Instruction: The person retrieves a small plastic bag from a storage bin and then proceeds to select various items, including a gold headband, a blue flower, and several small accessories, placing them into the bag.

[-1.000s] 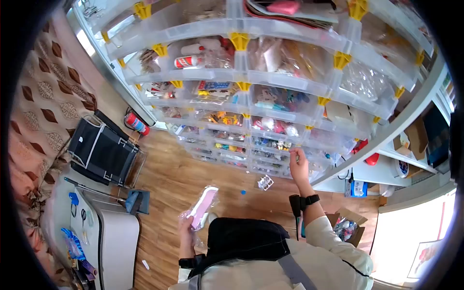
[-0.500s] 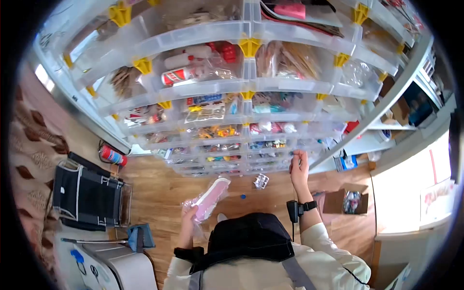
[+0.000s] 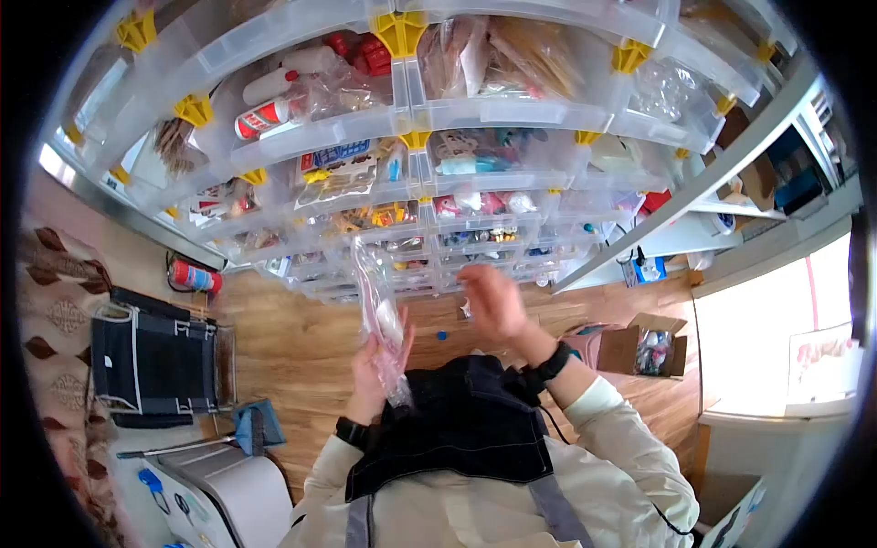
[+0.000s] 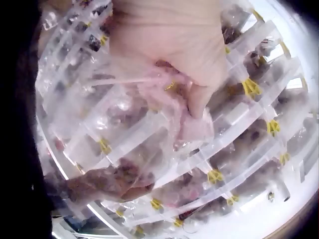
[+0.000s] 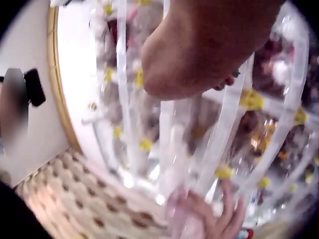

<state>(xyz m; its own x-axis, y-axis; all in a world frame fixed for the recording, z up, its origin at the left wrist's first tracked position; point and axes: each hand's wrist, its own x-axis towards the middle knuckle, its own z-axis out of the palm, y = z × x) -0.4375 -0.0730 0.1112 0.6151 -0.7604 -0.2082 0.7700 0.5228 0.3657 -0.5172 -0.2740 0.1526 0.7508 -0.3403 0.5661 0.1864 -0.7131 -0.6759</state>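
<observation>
My left hand (image 3: 369,373) grips a clear plastic bag (image 3: 367,265) with a slim pink-and-white thing inside. The bag stands upright, edge-on, in front of the lower drawers. Its crumpled pink end (image 4: 194,132) sticks out below the fingers in the left wrist view. Beside it, apart from the bag, my right hand (image 3: 493,306) is raised over the floor with fingers curled in, blurred. In the right wrist view the back of this hand (image 5: 182,64) hides most of the fingers; a small dark thing (image 5: 219,88) shows at the fingertips.
Stacked clear drawers (image 3: 512,114) with yellow clips hold bagged craft pieces. A folding chair (image 3: 160,361), fire extinguisher (image 3: 195,277) and dustpan (image 3: 258,427) are at left. An open cardboard box (image 3: 617,352) sits on the floor at right; a blue cap (image 3: 442,335) lies mid-floor.
My right hand has come away from the lower drawers, leftward toward my left hand. The bag in my left hand has turned from slanted and face-up to upright and edge-on.
</observation>
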